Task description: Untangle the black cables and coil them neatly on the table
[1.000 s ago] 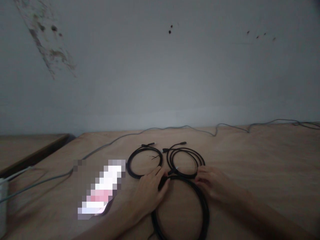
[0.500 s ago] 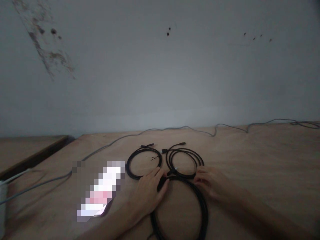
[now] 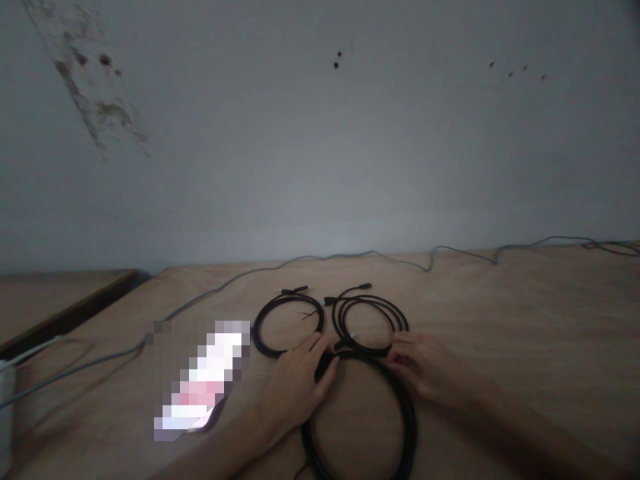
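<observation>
Three coils of black cable lie on the wooden table. My left hand (image 3: 303, 377) is closed at the top of the nearest coil (image 3: 411, 427), with thumb and fingers around its black cable. My right hand (image 3: 420, 367) has curled fingers on the lower right edge of the right coil (image 3: 370, 352), close beside the nearest coil; the fingertips are partly hidden. Farther back on the left rests another coil (image 3: 256, 330), its connector end at the top. Two plug ends of the right coil point up and left.
A lit, pixelated phone-like object (image 3: 215, 373) lies left of my left hand. A long grey cable (image 3: 200, 297) runs across the table (image 3: 525, 320) along the wall (image 3: 320, 167). At the left edge stands a white object (image 3: 6, 420).
Both hands keep practically the same place and grip. The coils have not visibly moved; only the camera view shifts very slightly.
</observation>
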The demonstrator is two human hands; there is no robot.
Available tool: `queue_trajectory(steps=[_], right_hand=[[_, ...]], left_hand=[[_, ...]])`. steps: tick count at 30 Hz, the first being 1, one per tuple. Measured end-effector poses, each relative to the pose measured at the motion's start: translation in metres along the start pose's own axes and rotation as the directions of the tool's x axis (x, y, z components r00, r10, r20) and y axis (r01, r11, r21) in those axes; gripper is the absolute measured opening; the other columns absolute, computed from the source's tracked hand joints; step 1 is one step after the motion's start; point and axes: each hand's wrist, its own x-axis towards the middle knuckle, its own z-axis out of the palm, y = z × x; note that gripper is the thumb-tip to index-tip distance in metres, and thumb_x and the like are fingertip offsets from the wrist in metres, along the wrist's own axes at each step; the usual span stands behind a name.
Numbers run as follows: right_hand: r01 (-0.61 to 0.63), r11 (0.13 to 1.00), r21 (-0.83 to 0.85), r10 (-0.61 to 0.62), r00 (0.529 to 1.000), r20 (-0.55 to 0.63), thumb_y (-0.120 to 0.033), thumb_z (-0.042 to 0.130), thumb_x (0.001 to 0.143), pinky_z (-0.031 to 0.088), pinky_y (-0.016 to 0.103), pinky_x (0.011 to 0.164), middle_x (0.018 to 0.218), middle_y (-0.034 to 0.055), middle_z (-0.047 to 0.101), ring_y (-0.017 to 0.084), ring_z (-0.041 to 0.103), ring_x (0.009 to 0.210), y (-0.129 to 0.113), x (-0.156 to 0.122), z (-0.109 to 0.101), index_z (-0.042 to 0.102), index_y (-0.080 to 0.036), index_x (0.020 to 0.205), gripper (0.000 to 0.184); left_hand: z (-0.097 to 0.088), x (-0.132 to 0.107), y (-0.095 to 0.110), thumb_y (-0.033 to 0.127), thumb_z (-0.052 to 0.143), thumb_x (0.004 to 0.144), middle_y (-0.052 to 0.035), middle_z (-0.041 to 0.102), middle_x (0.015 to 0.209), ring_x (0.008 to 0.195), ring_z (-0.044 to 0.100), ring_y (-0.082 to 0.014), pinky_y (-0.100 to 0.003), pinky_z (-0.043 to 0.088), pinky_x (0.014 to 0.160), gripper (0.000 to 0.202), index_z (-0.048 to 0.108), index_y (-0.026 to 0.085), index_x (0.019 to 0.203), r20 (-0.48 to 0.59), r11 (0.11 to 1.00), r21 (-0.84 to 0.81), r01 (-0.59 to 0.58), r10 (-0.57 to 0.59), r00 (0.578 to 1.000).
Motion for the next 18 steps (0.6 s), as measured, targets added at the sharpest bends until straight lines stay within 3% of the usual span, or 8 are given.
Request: queue_trajectory(steps=[11, 18], right_hand=[[0.027, 1.0, 0.0, -0.027, 1.0, 0.001, -0.024, 0.053, 0.101, 0.047, 0.031, 0.078, 0.095, 0.0039, 0.069, 0.019, 0.065, 0.089, 0.0022, 0.0015, -0.0004, 0.07, -0.023, 0.093, 0.019], [-0.032, 0.999, -0.041, 0.03, 0.999, -0.037, -0.022, 0.055, 0.095, 0.046, 0.03, 0.072, 0.09, 0.0032, 0.07, 0.019, 0.064, 0.082, -0.0003, -0.0003, 0.0025, 0.065, -0.022, 0.088, 0.012]], left_hand=[[0.0004, 0.0006, -0.0001, 0.032, 0.051, 0.1, -0.0074, 0.071, 0.105, 0.094, 0.068, -0.0264, -0.038, 0.052, 0.08, 0.016, 0.063, 0.022, 0.1, 0.011, 1.0, 0.002, 0.015, -0.015, 1.0], [-0.0015, 0.001, 0.0017, 0.031, 0.05, 0.1, -0.0071, 0.07, 0.104, 0.093, 0.068, -0.0261, -0.038, 0.052, 0.08, 0.016, 0.063, 0.022, 0.1, 0.016, 1.0, -0.001, 0.005, -0.005, 1.0]])
